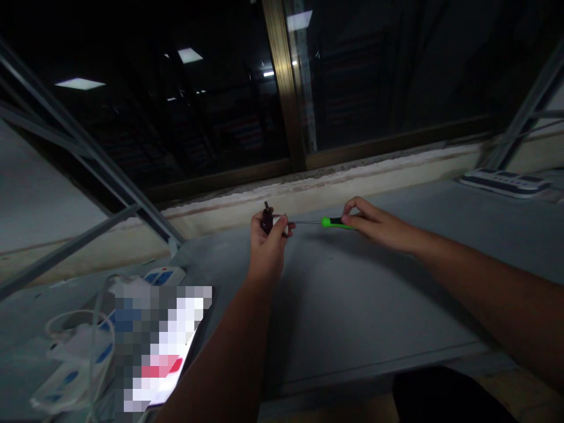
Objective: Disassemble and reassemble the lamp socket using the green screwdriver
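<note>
Over the grey tabletop, my left hand (269,249) is closed round a small dark maroon and white piece (267,222). A short metal prong sticks up from the maroon part, and fingers cover much of the rest. My right hand (376,226) grips a screwdriver (326,222) by its green and black handle, thumb and fingers pinched on it. The shaft lies level and points left at the white part of the piece. Its tip is hidden at my left fingertips, so I cannot tell whether it is seated in a screw.
A lit tablet or phone (194,335), partly pixelated, lies at lower left. Beside it are white power strips (57,390) with blue sockets and tangled white cables (94,341). A striped flat object (506,183) sits at far right. Metal frame bars (101,170) and a dark window border the tabletop (352,305).
</note>
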`<state>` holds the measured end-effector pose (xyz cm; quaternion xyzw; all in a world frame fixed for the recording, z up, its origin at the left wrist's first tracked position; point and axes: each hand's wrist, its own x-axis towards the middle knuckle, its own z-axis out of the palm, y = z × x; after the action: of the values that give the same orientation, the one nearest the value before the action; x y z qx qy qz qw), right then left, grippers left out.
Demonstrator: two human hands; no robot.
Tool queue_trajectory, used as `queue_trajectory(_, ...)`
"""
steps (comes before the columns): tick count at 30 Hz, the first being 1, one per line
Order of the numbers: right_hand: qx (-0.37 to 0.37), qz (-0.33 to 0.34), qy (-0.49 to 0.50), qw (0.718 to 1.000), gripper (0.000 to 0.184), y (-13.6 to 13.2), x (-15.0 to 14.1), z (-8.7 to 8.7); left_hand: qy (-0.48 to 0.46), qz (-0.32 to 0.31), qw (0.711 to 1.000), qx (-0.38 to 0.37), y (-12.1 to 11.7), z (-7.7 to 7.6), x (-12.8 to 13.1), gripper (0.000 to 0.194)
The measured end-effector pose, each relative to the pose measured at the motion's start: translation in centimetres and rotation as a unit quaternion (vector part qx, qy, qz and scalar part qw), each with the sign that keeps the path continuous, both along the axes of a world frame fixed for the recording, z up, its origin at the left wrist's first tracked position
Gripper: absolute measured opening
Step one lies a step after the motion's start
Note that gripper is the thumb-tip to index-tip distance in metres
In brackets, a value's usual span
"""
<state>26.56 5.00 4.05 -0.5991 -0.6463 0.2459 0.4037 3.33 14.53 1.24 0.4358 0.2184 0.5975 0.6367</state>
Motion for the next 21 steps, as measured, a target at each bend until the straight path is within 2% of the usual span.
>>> queue_trajectory(2,0.026,0.04,-0.021,0.999,0.046,0.0,0.1,-0.5,0.0,0.005,1.0,0.005,0.2,-0.1,-0.1,0.041)
queue_trajectory(4,0.042,0.054,-0.018,0.998,0.043,0.0,0.1,-0.8,0.006,0.01,1.0,0.017,0.3,-0.1,-0.3,0.039)
queue_trajectory(7,-0.026,0.046,0.071,0.996,0.04,0.1,-0.4,-1.0,0.017,0.023,0.999,0.04,0.2,0.0,-0.5,0.04)
queue_trajectory(9,-0.087,0.038,0.156,0.983,0.041,0.2,-0.8,-1.0,0.021,0.03,0.998,0.054,0.1,0.0,-0.6,0.04)
queue_trajectory(13,-0.193,0.031,0.329,0.924,0.039,0.3,-1.1,-0.6,0.018,0.024,0.996,0.088,-0.2,0.0,-0.7,0.037)
queue_trajectory(18,-0.384,0.036,0.438,0.812,0.043,0.4,-0.7,0.1,-0.008,0.003,0.99,0.139,-0.2,0.1,-0.8,0.041)
queue_trajectory(20,-0.413,0.036,0.432,0.801,0.047,0.3,-0.9,0.1,-0.007,0.009,0.988,0.153,0.1,0.0,-0.7,0.043)
queue_trajectory(21,-0.4,0.035,0.421,0.813,0.047,0.2,-1.0,0.0,-0.003,0.017,0.987,0.158,0.3,-0.1,-0.7,0.044)
